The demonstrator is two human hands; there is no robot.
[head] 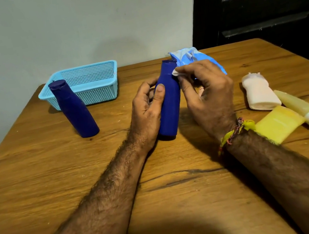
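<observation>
Left hand [146,108] grips the blue bottle [170,104] while right hand [208,92] pinches, seemingly, a wipe [176,72] against its neck.

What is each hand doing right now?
Left hand: grips the middle dark blue plastic bottle.
Right hand: pinches a small white wipe against that bottle.

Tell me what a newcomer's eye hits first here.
Centre: the left hand grips an upright blue bottle while the right hand pinches a white wipe against its neck. A second blue bottle stands at left, before a light-blue basket. At right lie a white bottle, a yellow tube and a yellow bar.
</observation>
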